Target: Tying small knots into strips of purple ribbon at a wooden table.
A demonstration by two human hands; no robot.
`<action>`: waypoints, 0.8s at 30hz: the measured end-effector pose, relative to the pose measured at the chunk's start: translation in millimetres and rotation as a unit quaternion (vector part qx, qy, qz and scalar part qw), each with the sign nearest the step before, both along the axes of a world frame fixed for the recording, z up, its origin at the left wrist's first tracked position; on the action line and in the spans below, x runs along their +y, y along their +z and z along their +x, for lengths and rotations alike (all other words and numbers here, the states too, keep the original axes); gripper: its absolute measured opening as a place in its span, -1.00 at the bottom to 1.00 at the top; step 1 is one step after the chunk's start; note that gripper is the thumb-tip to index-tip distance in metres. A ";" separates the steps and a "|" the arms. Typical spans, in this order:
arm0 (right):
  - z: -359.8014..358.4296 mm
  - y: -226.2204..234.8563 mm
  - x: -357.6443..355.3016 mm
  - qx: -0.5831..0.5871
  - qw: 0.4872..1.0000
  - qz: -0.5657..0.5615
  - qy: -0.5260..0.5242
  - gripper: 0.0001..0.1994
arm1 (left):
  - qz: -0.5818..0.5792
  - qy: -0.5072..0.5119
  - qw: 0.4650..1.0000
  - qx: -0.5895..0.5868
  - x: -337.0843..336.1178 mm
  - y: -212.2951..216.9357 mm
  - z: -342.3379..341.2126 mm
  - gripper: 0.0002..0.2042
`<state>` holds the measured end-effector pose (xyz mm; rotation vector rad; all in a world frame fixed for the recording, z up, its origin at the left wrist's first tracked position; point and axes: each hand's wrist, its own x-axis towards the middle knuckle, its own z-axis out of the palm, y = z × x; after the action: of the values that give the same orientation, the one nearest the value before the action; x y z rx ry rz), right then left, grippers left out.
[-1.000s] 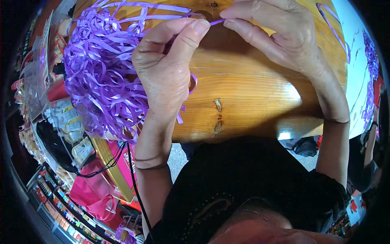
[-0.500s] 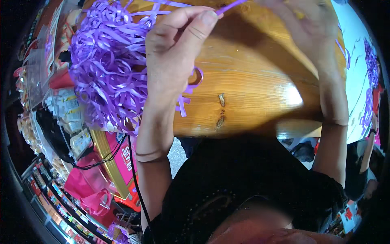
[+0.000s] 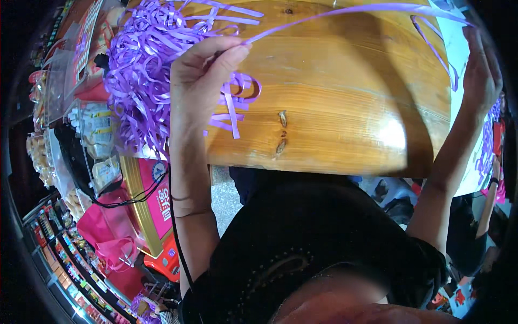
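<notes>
A narrow purple ribbon (image 3: 345, 9) stretches in a shallow arc between my two hands, above the wooden table (image 3: 324, 108). My left hand (image 3: 208, 65) pinches one end between thumb and fingertips. Out at the far right, my right hand (image 3: 483, 75) has the other end at its fingertips, over the white tabletop beyond the wood. Beside my left hand lies a big tangled heap of purple ribbons (image 3: 143, 70), with several loose ends spread over the wood. Another ribbon loop (image 3: 434, 46) droops near the table's right edge.
Left of the table stand clear bags of packaged goods (image 3: 94, 132), a pink and gold box (image 3: 154, 200) and a pink bag (image 3: 102, 232). A black cable (image 3: 175, 232) runs down by my left arm. At the right, a co-worker's arm (image 3: 488, 200) reaches toward more purple ribbon (image 3: 485, 146).
My hands have moved apart: the right swung far right, the left shifted left and slightly down. The ribbon between them is now drawn out long.
</notes>
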<state>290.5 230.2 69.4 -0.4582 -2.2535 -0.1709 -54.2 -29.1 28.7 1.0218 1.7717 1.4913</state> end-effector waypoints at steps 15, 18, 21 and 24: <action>-118.8 1.4 -144.7 -0.047 0.979 -0.168 0.104 -0.65 | 0.071 -0.101 0.985 -0.122 -36.4 -15.2 34.2 -0.64; -138.4 -15.9 -155.3 -0.039 0.916 -0.219 0.334 -0.55 | 0.079 -0.124 0.979 -0.138 -28.6 -11.5 51.9 -0.54; -147.0 -26.0 -163.6 0.011 0.925 -0.183 0.332 -0.62 | 0.084 -0.023 0.990 -0.112 -24.5 -1.1 75.0 -0.56; -143.6 -21.8 -167.7 -0.005 0.931 -0.177 0.319 -0.70 | 0.126 -0.077 0.978 -0.148 -29.7 -3.4 75.8 -0.56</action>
<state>146.9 62.5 47.7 0.1134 -2.3268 0.5754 21.6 -58.9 25.4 0.9734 1.2922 1.6982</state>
